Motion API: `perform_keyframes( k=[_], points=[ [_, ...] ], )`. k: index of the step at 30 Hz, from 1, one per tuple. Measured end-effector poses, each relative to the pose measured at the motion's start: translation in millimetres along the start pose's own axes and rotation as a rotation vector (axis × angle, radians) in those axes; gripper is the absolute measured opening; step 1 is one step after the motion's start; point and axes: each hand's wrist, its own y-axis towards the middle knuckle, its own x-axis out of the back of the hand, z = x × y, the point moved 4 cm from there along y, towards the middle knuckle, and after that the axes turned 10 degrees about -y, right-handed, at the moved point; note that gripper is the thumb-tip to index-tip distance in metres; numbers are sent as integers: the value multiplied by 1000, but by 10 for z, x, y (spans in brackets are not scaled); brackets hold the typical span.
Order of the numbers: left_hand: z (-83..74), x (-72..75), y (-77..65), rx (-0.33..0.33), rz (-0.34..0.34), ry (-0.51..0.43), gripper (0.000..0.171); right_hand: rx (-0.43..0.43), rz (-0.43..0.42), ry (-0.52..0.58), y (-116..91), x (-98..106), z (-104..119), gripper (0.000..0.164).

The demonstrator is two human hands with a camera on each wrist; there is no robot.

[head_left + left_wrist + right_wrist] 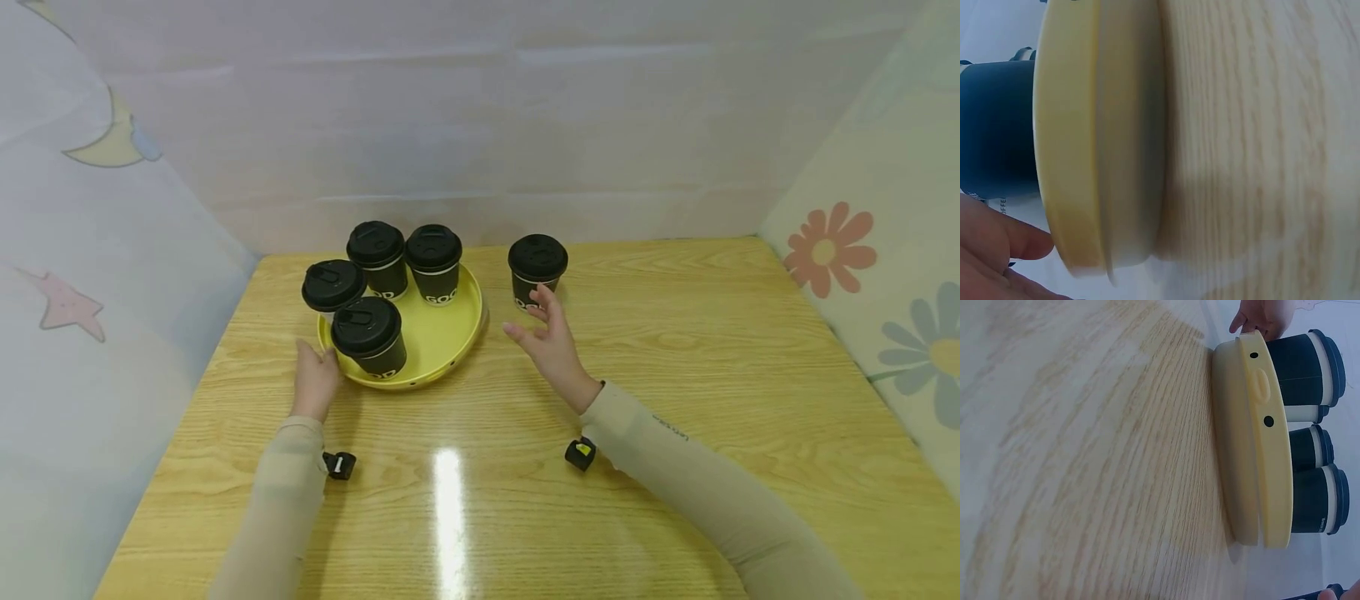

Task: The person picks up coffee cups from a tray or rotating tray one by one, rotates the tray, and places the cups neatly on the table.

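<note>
A yellow tray [442,342] carries several black paper cups with black lids; one cup [369,337] stands at its front left. My left hand [313,379] is at the tray's left rim, and in the left wrist view its thumb [1030,240] reaches the rim. Another lidded black cup [537,267] stands upright on the table, right of the tray. Just in front of that cup is my right hand [553,350], with thumb and fingers spread apart and nothing held. Its fingertips overlap the cup's lower part in the head view.
The wooden table [675,333] ends at a pale cloth backdrop [480,125] behind the cups. Patterned cloth side walls [885,250] rise at left and right. Each wrist wears a small black camera [580,453].
</note>
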Motion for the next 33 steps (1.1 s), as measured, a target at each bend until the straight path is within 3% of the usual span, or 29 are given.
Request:
perform_keyframes(
  k=[10,21,28,33],
  points=[
    [32,-55,5,-49,37,81,63,-4,16,14,-16,1,-2,79],
    [32,-250,-150,-129,31,81,65,-5,17,11,-43,-11,3,78],
    [52,-313,-209,-41,44,51,73,-10,19,16,-37,-25,-20,77],
    [50,-349,-247,-33,39,49,76,-13,15,25,-36,-31,-13,76]
  ],
)
